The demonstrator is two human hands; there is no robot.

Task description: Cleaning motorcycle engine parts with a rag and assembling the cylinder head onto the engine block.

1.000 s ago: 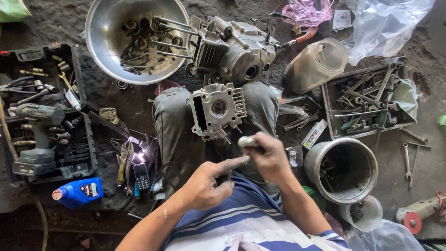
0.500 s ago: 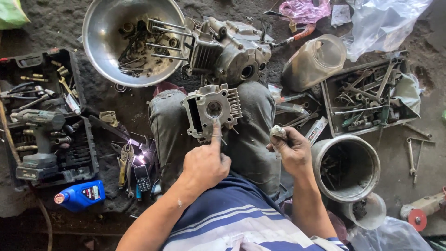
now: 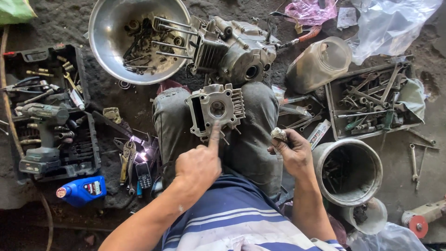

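A grey metal cylinder head (image 3: 216, 109) rests on my knees, its round bore facing up. My left hand (image 3: 199, 163) points its index finger up at the lower edge of that part and touches it, the other fingers curled. My right hand (image 3: 291, 152) is off to the right over my right thigh, closed around a small pale tube or rag-like piece (image 3: 278, 135). Beyond my knees lies a grey engine block (image 3: 231, 49) with long studs reaching into a big steel bowl (image 3: 105, 36) of small parts.
A black tool case (image 3: 52, 111) with a cordless drill lies left, a blue oil bottle (image 3: 81, 189) below it, pliers and a small phone beside my left leg. Right: a tray of wrenches (image 3: 371, 100), a plastic jar (image 3: 318, 64), a metal bucket (image 3: 350, 171), plastic bags.
My left hand rose from my lap to the cylinder head and put its index finger on it. My right hand drew away to the right with the small piece.
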